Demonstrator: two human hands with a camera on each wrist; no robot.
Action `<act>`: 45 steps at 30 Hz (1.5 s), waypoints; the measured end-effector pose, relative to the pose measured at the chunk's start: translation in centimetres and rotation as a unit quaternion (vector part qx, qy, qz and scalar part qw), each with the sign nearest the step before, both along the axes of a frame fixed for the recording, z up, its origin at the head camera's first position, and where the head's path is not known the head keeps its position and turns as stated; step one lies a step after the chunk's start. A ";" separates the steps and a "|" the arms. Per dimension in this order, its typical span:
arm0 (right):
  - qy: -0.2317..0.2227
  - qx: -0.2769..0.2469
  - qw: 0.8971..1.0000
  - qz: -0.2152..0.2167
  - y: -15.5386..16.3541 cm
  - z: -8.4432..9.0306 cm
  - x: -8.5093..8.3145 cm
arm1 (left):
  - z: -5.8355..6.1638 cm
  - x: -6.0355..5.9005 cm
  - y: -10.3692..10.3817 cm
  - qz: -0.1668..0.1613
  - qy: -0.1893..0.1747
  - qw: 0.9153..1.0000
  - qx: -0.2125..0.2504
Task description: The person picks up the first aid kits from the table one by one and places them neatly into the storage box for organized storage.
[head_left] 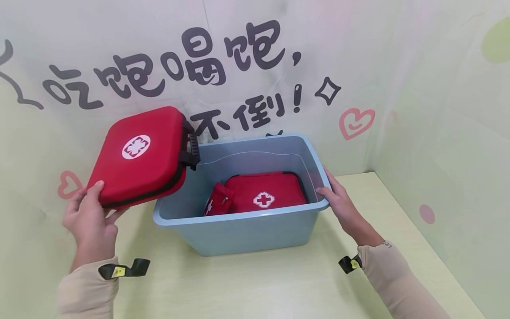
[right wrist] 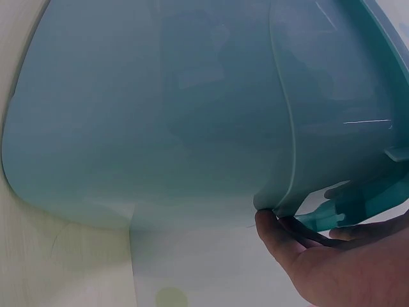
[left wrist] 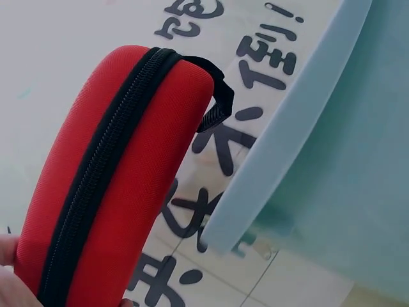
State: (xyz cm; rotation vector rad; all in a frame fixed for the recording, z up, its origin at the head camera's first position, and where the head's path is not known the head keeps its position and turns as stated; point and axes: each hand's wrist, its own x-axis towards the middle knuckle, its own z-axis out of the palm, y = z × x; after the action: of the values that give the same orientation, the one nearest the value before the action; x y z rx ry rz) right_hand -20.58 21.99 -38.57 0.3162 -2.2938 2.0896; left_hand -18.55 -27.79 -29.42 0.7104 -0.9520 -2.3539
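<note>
Left hand [head_left: 89, 219] holds red case [head_left: 139, 155] beside blue bin [head_left: 239, 230].

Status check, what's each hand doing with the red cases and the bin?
Left hand grips hard red case, tilted above bin's left rim. Right hand holds blue bin. Soft red pouch already inside.

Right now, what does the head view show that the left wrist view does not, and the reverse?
Only the head view shows the white cross emblem on the hard red case, the left hand gripping its lower corner, the right hand holding the blue bin by its rim, and a soft red first-aid bag with a smaller red pouch inside the bin. Only the left wrist view shows the case's black zipper running along its edge up close. Both show the red case, its black handle, the bin's rim and the lettered wall.
</note>
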 end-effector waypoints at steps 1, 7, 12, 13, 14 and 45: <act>-0.001 0.001 1.000 0.000 0.0 0.0 0.0 | 0.0 -0.1 0.4 -0.003 -0.004 1.000 -0.008; -0.002 0.001 1.000 0.002 0.1 0.1 0.1 | 0.3 -0.4 2.5 -0.027 -0.015 0.999 -0.034; -0.002 -0.002 1.000 0.001 0.1 0.1 0.1 | 0.6 -0.8 4.4 -0.042 -0.023 0.997 -0.063; -0.002 -0.003 1.000 0.000 0.1 0.1 0.1 | 0.7 -0.9 4.7 -0.044 -0.026 0.996 -0.068; -0.003 -0.004 1.000 0.000 0.1 0.1 0.1 | 0.7 -0.9 5.0 -0.048 -0.030 0.996 -0.076; -0.007 0.000 1.000 -0.006 0.0 0.1 -0.2 | -0.2 -2.1 14.9 -0.177 -0.102 0.948 -0.245</act>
State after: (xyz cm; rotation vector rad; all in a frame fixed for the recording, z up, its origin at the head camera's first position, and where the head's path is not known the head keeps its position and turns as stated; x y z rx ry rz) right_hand -20.76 22.03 -38.46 0.2871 -2.2968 2.0944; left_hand -20.68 -12.89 -29.60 0.6236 -1.8044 -2.2067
